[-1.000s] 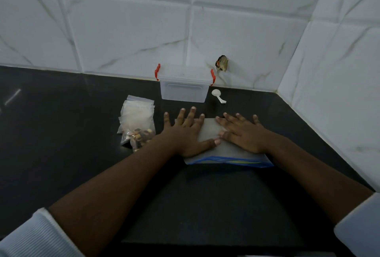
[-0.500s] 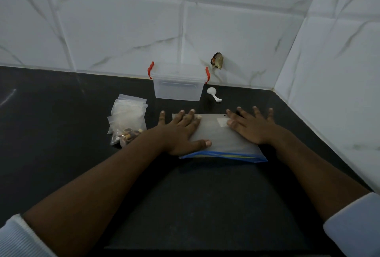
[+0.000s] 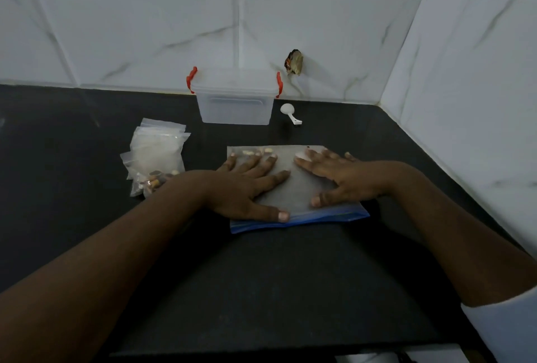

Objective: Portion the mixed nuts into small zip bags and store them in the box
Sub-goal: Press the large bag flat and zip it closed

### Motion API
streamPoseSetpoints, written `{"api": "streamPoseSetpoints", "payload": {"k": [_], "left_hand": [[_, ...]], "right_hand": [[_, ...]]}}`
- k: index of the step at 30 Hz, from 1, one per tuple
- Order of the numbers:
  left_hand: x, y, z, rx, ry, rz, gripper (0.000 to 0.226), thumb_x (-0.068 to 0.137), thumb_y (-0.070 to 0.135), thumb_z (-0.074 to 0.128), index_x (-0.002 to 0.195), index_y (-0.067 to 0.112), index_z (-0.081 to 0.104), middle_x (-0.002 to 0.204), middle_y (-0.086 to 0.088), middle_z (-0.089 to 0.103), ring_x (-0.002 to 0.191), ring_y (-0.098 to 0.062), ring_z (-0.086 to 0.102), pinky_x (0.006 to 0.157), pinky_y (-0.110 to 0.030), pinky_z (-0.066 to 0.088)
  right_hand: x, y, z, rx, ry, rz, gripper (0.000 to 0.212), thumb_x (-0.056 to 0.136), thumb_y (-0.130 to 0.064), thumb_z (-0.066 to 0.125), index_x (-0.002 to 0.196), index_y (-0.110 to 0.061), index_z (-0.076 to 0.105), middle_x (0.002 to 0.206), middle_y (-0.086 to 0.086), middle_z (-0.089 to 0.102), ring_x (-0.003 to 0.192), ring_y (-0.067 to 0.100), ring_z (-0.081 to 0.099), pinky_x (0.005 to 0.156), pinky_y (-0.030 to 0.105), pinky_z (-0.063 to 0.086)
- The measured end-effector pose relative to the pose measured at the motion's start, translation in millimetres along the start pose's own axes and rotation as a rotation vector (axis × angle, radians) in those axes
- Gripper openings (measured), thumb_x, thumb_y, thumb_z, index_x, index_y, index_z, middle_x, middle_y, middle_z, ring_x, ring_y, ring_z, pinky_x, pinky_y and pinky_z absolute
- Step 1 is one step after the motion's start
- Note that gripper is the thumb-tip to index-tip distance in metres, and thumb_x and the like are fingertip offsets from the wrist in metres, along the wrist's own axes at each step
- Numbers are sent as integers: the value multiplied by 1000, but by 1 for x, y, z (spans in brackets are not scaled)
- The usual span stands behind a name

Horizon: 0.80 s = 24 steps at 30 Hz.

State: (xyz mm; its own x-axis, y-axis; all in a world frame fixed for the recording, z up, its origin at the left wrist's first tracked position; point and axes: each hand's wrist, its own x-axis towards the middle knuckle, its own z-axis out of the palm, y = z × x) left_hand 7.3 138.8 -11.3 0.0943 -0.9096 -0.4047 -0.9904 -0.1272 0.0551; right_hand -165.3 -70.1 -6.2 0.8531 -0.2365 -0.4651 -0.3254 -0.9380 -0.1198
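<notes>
A large zip bag [image 3: 293, 188] with a blue seal strip lies flat on the black counter. A few pale nuts [image 3: 255, 152] show inside along its far edge. My left hand [image 3: 250, 185] rests flat on the bag's left half, fingers spread. My right hand [image 3: 340, 178] presses flat on the right half. A stack of small clear zip bags [image 3: 155, 150] lies to the left, and one small bag holding mixed nuts [image 3: 152, 182] sits at its near end. The clear box [image 3: 235, 101] with red latches stands closed by the back wall. A white scoop [image 3: 290, 113] lies to the right of the box.
The black counter [image 3: 261, 281] meets white tiled walls at the back and right. A small brown object [image 3: 295, 62] sticks to the back wall above the scoop. The counter's front edge [image 3: 261, 351] runs along the bottom of the view.
Both hands have slid on the large bag, the right one outward then back toward the middle. The nuts at the bag's far edge have come into view.
</notes>
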Motion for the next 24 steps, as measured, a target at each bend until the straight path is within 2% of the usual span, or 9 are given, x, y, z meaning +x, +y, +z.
{"api": "streamPoseSetpoints", "payload": {"k": [6, 10, 12, 13, 15, 16, 18, 21, 24], "left_hand": [[1, -1, 2, 26, -10, -4, 102, 82, 86, 32, 154, 44, -26, 162, 2, -37, 148, -25, -35, 121, -61, -14], [4, -3, 4, 31, -14, -4, 104, 78, 89, 31, 153, 46, -27, 162, 3, -38, 147, -26, -36, 121, -60, -14], [5, -4, 4, 30, -21, -2, 106, 75, 91, 31, 152, 47, -27, 162, 4, -38, 147, -25, -36, 121, -60, -14], [6, -5, 4, 29, -23, -1, 106, 74, 92, 31, 152, 48, -28, 161, 4, -38, 147, -25, -36, 121, -60, -14], [7, -5, 4, 30, -21, 2, 106, 74, 92, 31, 151, 49, -28, 162, 4, -38, 147, -26, -36, 121, -60, -15], [8, -5, 4, 29, -19, 4, 106, 74, 92, 31, 151, 49, -28, 162, 4, -38, 147, -26, -35, 120, -59, -16], [8, -5, 4, 22, -15, 6, 106, 74, 91, 32, 151, 49, -28, 162, 4, -37, 147, -26, -35, 120, -58, -16], [7, -5, 3, 10, -5, 13, 107, 73, 91, 33, 152, 49, -26, 163, 4, -35, 149, -26, -33, 121, -58, -15], [7, -8, 3, 9, 4, -4, 107, 74, 91, 32, 153, 48, -24, 163, 4, -34, 150, -27, -30, 122, -59, -13]], "right_hand": [[-7, 11, -7, -60, -51, 105, 117, 68, -90, 46, 154, -53, -22, 166, -17, -30, 156, 17, -23, 123, 64, -11], [-25, 20, -10, -1, 7, 218, 124, 60, -92, 54, 158, -52, -10, 171, -13, -15, 159, 29, -12, 124, 63, -4], [-38, 21, -15, 119, 172, 151, 107, 70, -76, 70, 160, -48, 19, 172, -8, 13, 158, 28, 11, 126, 51, 13], [-43, 21, -18, 205, 263, 53, 83, 78, -62, 77, 151, -46, 42, 164, -7, 35, 151, 23, 31, 122, 44, 27], [-48, 13, -22, 319, 355, -156, 32, 89, -29, 80, 119, -35, 70, 124, -11, 67, 116, 11, 60, 101, 33, 47], [-49, 5, -21, 346, 329, -208, 22, 91, -14, 76, 108, -27, 75, 107, -12, 72, 100, 7, 65, 91, 27, 49], [-50, -7, -17, 345, 203, -227, 23, 91, 0, 69, 99, -19, 79, 95, -8, 76, 86, 8, 67, 81, 22, 51], [-53, -6, -13, 324, 52, -217, 25, 92, -2, 70, 104, -19, 82, 100, -5, 78, 98, 22, 70, 93, 41, 54], [-54, 5, -10, 348, 102, -217, 29, 90, -5, 70, 105, -26, 83, 101, -3, 78, 98, 27, 69, 92, 43, 52]]}}
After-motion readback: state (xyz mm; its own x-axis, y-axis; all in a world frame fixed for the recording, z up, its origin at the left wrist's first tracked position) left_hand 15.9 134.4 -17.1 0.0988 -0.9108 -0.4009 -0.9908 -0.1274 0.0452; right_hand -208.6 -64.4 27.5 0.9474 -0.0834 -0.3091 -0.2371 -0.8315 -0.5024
